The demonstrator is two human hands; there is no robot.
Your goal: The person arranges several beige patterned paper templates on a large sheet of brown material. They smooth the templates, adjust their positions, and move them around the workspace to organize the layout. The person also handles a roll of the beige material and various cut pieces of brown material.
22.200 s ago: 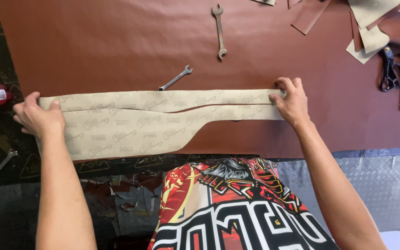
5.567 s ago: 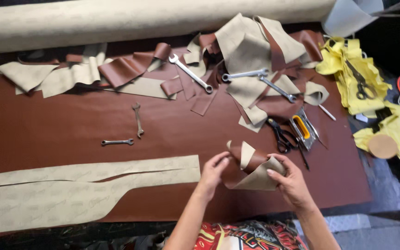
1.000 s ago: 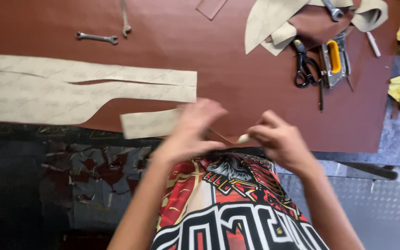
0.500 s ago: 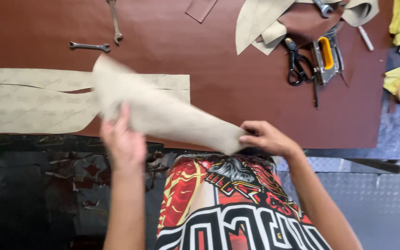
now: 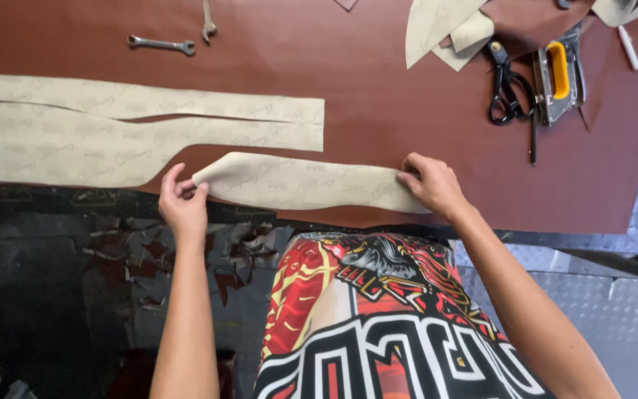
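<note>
The tan strip (image 5: pixel 304 183) lies flat along the near edge of the counter (image 5: pixel 378 89), on the brown sheet material that covers it, stretched between both hands. The left hand (image 5: pixel 183 207) holds the strip's left, rounded end, with the grip pinched together on the material: thumb and fingers (image 5: pixel 173 179) close over the edge at the point where the counter ends. The right hand (image 5: pixel 431 185) rests on the strip's right end, fingers pressed down on top of it; whether that grip is clamped around the material or only flat against it cannot be told from here. Just beyond the strip, and apart from it by a narrow band of brown surface, lies a larger tan pattern piece (image 5: pixel 127 133), long and split lengthwise by a thin gap, reaching to the left border of the view. Farther back on the counter sit two small wrenches (image 5: pixel 161 44). To the right, well apart from the hands, are black-handled scissors (image 5: pixel 505 85) and, just beside them, a staple gun (image 5: pixel 557 77) with a yellow handle. More tan offcuts (image 5: pixel 444 26) lie near the far edge. The person wears a red, black and white printed garment (image 5: pixel 378 318) below the counter edge.
</note>
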